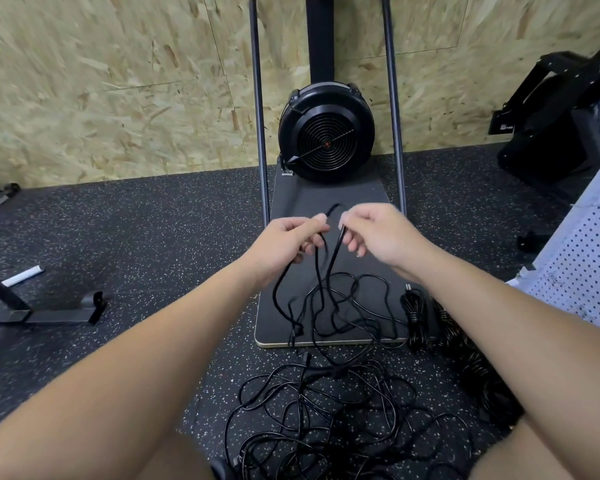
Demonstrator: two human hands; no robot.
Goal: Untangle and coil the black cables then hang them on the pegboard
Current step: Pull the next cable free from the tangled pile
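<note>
A tangle of black cable is spread on the speckled floor nearest the camera, with strands rising over a dark board. A cable loop is pinched above it by the closed fingers of the left hand and right hand. A coiled bundle is seen at right, near a white pegboard; a fan stands beyond.

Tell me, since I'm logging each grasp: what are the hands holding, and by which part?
Both hands, left and right, pinch one black cable on either side of a raised loop; its strands hang down into the tangle on the floor.
</note>
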